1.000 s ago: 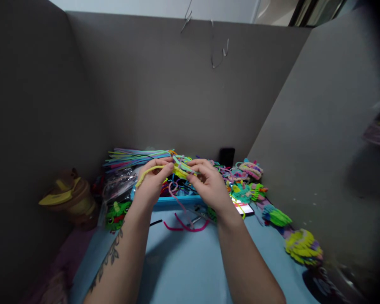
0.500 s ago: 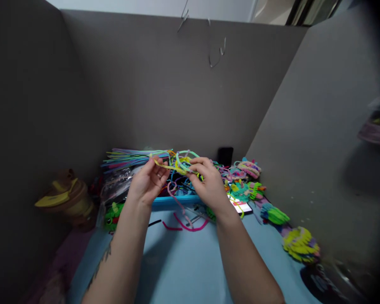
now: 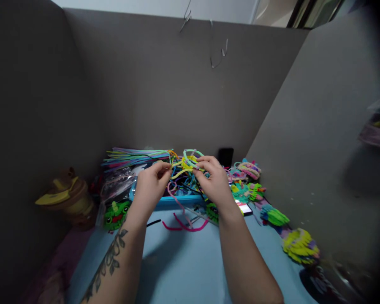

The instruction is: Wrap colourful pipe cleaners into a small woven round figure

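Pinched in my left hand (image 3: 153,179) is a yellow pipe cleaner (image 3: 181,172) that bends across toward the other hand. My right hand (image 3: 213,179) grips a looped piece of mint-green and yellow pipe cleaners (image 3: 187,157) by its near side. Both hands hang above a blue tray (image 3: 177,199) full of tangled coloured pipe cleaners, so part of the held piece blends with the pile. On the table in front lie bent magenta pipe cleaner pieces (image 3: 194,229), a short black piece (image 3: 153,222) and a pink strand (image 3: 177,202) trailing out of the tray.
A bundle of straight pipe cleaners (image 3: 129,157) lies back left, above clear plastic packaging (image 3: 117,181) and a green figure (image 3: 116,215). Fuzzy finished pieces (image 3: 300,247) line the right side, near a lit phone (image 3: 244,208). Grey panels (image 3: 164,84) enclose the table (image 3: 183,266).
My left hand has turned over and moved right, closing in a pinch on the yellow pipe cleaner. My right hand and the looped piece have shifted slightly right.
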The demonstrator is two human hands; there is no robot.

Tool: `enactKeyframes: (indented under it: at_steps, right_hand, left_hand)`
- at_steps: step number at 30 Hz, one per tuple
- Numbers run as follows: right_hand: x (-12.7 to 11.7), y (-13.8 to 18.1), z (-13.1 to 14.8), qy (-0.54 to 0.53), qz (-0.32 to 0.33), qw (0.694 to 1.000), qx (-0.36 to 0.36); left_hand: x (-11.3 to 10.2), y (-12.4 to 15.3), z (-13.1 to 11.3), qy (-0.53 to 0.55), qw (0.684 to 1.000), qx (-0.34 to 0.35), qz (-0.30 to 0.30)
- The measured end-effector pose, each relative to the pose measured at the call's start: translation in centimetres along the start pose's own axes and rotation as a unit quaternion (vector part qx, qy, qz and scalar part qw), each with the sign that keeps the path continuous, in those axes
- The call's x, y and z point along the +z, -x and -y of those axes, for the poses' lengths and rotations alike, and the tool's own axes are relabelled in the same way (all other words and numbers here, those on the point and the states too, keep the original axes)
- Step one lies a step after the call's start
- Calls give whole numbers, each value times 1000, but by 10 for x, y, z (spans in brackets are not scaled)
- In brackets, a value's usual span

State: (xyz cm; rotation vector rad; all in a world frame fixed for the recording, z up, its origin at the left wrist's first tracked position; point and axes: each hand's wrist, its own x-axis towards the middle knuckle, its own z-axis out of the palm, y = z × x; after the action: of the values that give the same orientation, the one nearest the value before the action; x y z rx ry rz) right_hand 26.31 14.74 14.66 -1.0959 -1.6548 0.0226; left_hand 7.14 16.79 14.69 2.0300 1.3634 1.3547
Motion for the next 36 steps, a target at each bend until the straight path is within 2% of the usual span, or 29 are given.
enactKeyframes:
  at_steps: [9,15,22,28,32,36]
  right_hand:
    - [-1,0,1,-61,99,993,-3]
    - [3,1,5,-89,135,987,1]
    - [5,2,11,-123,150,981,-29]
    - [7,2,13,-119,151,981,-11]
    - [9,2,13,-104,117,988,13]
    - [11,2,11,-93,72,992,35]
  left_hand:
    - [-6,-2,-2,-50,989,140,13]
    - [-4,-2,-5,-70,979,191,16]
    - [-4,-2,1,-17,989,147,-27]
    - [-4,-1,2,21,988,150,-20]
    - [-6,0,1,116,986,115,36]
    - [-9,-1,2,215,964,95,120]
